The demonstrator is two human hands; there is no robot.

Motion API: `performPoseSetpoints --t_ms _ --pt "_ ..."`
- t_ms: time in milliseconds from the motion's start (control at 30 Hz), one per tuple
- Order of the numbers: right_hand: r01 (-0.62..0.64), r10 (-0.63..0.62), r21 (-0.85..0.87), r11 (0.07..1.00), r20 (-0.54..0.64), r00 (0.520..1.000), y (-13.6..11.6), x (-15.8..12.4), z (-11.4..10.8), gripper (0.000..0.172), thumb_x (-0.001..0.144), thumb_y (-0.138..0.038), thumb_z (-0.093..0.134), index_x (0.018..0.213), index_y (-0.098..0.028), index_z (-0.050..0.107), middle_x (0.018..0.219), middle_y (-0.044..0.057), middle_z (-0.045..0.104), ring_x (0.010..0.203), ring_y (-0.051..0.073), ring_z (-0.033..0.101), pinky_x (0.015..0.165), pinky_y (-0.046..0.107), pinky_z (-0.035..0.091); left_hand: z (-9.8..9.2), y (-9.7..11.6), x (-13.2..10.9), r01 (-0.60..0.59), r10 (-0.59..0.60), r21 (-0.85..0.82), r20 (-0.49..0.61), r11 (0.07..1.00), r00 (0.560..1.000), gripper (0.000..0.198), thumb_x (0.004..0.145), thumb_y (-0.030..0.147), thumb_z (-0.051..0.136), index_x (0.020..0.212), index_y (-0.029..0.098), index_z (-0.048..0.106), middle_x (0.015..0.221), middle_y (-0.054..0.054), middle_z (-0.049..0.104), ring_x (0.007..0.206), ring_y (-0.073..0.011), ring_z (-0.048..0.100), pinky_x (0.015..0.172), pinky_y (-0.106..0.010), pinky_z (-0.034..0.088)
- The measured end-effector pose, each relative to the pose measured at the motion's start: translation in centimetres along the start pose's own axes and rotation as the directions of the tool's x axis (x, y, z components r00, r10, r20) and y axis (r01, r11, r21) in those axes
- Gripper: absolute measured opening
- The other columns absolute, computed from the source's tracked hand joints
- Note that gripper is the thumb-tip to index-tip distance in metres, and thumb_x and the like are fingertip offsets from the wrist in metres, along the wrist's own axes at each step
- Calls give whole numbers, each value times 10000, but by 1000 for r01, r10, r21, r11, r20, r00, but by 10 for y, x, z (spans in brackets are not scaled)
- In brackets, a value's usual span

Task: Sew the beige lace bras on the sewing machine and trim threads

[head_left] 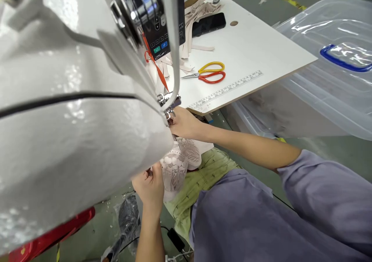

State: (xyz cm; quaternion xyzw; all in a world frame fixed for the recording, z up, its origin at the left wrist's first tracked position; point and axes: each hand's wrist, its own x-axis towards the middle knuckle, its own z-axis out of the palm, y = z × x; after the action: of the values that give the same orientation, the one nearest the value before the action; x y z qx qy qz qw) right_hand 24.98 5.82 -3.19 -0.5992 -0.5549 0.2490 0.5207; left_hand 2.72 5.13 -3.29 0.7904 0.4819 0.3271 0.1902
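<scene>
A pale pink lace bra (176, 167) hangs below the sewing machine's needle area, over my lap. My right hand (186, 123) is right by the presser foot (169, 113), its fingers closed on the bra's upper edge; the fingertips are partly hidden behind the foot. Lower down, my left hand (150, 182) pinches the side of the bra beneath the machine head, fingers curled together. The white sewing machine (87, 126) fills the left of the view and hides part of the fabric.
On the white table (244, 49) lie scissors (207, 73) with yellow and red handles, a phone (209, 24) and pale fabric strips (190, 20). A ruler scale (226, 88) runs along its edge. A control panel (159, 29) stands behind the needle. Clear plastic bins (325, 84) stand right.
</scene>
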Motion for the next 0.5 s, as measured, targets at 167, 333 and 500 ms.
performPoseSetpoints --t_ms 167,333,500 --pt "74 -74 6 997 -3 997 10 2 0 71 785 -100 628 831 -152 637 1035 46 629 929 162 570 767 265 404 6 4 2 13 -13 -7 0 1000 1000 172 866 297 662 992 181 661 683 35 595 579 -101 562 574 -208 438" --pt "83 -83 9 996 14 996 15 4 -3 23 793 -171 622 810 -158 612 944 30 601 831 144 527 708 258 371 9 12 7 7 -7 11 -5 1000 1000 162 859 344 669 902 189 651 689 25 597 607 -110 562 551 -220 405" --pt "69 -70 20 997 11 998 15 3 -8 23 795 -188 612 799 -166 611 953 31 567 828 148 514 713 261 362 13 17 10 -8 8 -3 21 1000 1000 155 863 346 669 878 193 644 643 37 557 588 -111 527 567 -232 400"
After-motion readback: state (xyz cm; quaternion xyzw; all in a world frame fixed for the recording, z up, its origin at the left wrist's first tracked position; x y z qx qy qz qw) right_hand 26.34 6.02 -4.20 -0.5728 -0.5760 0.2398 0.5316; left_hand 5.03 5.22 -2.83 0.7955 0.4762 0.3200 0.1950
